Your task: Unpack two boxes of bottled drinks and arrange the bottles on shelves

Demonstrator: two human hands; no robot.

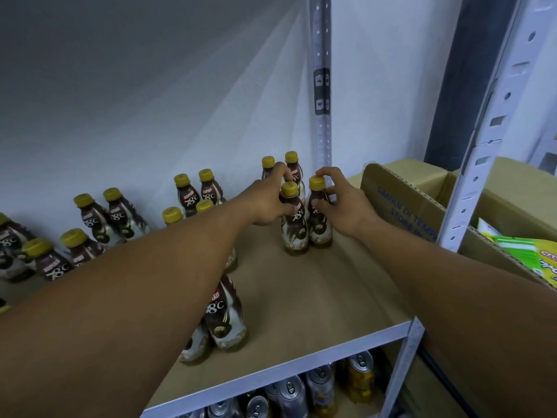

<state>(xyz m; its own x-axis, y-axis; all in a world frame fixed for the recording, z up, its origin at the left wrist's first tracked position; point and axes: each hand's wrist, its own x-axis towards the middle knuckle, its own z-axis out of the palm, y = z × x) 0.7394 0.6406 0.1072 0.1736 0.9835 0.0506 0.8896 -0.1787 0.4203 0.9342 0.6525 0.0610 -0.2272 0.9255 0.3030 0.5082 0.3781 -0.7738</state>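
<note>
Two brown coffee bottles with yellow caps stand side by side on the brown shelf board (325, 297). My left hand (268, 200) grips the neck of the left bottle (294, 227). My right hand (343, 203) curls round the neck and cap of the right bottle (320, 224). Two more bottles (291, 167) stand right behind them near the wall. Several others stand in pairs along the shelf to the left (193, 194), and one pair (224, 321) stands near the front edge, partly hidden under my left forearm.
An open cardboard box (404, 200) sits on the shelf at the right, behind a white metal upright (482, 140). Green and yellow packets (524, 251) lie beyond it. Drink cans (301, 390) fill the shelf below. A white wall backs the shelf.
</note>
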